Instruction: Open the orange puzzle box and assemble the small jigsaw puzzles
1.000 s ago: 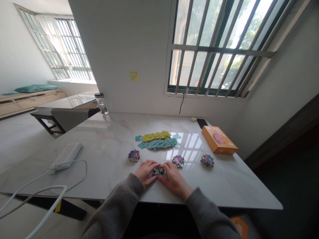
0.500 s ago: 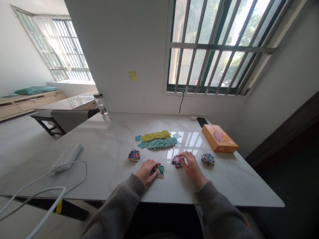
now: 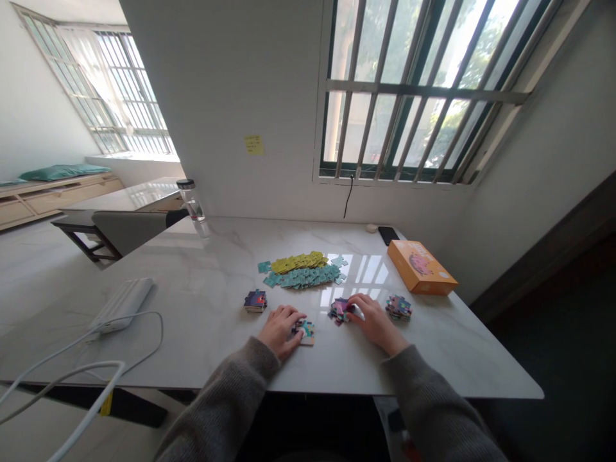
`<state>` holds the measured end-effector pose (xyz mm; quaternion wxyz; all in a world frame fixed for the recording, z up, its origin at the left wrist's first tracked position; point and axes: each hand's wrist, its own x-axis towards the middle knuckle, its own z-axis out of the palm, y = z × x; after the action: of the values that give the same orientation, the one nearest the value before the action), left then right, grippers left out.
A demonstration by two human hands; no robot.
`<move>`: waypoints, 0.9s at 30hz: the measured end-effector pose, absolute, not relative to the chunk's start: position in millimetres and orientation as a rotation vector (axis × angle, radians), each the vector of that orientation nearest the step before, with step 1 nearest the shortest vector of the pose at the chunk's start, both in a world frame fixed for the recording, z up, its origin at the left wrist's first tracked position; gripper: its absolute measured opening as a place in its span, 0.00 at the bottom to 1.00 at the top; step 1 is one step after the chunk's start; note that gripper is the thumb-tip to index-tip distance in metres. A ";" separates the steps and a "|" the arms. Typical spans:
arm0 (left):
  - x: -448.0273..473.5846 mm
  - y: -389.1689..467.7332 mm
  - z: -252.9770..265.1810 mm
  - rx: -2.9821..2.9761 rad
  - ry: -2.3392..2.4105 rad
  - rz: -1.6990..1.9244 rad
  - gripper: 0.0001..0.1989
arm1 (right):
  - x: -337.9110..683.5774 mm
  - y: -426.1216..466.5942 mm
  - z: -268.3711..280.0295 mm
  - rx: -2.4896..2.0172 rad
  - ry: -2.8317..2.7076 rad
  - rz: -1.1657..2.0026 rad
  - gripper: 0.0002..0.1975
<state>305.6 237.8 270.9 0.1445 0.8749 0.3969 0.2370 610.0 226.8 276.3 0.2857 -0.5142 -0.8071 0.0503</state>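
Observation:
My left hand [image 3: 280, 329] rests at the front of the white table, thumb and fingers curled round the edge of a small group of jigsaw pieces [image 3: 307, 333] with teal and beige print. My right hand [image 3: 374, 323] pinches a pink-purple jigsaw piece [image 3: 350, 308] at the right side of a loose pile of pieces [image 3: 338, 311]. Left of my left hand stands a neat stack of dark purple and red pieces [image 3: 255, 301]. Another multicoloured stack [image 3: 398, 308] sits just right of my right hand. Fingers partly hide the held pieces.
Behind my hands lie a yellow heap of pieces [image 3: 298, 262] and a teal one [image 3: 310, 277]. An orange box [image 3: 422, 268] and a black phone [image 3: 387, 235] are at the right. A white power strip [image 3: 120, 308] with cables [image 3: 158, 333] lies left; a clear bottle [image 3: 192, 202] stands behind.
The pink-purple piece in my right hand is tilted differently over the pile. My left hand stays at its pieces; the whole view has shifted slightly.

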 end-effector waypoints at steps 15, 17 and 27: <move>304.1 240.1 269.4 2.400 0.978 1.002 0.11 | 588.3 213.3 279.0 -1.283 -1.890 0.388 0.09; 305.2 237.4 274.1 2.372 0.954 1.045 0.10 | 582.5 210.5 282.7 -1.271 -1.830 0.450 0.12; 309.2 231.5 275.0 2.101 0.893 1.129 0.10 | 507.5 188.5 281.0 -1.178 -1.757 0.840 0.07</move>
<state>309.2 231.5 275.0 0.2932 0.7887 0.3351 0.4239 507.5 188.5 281.0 0.4192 -0.4699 -0.7008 0.3351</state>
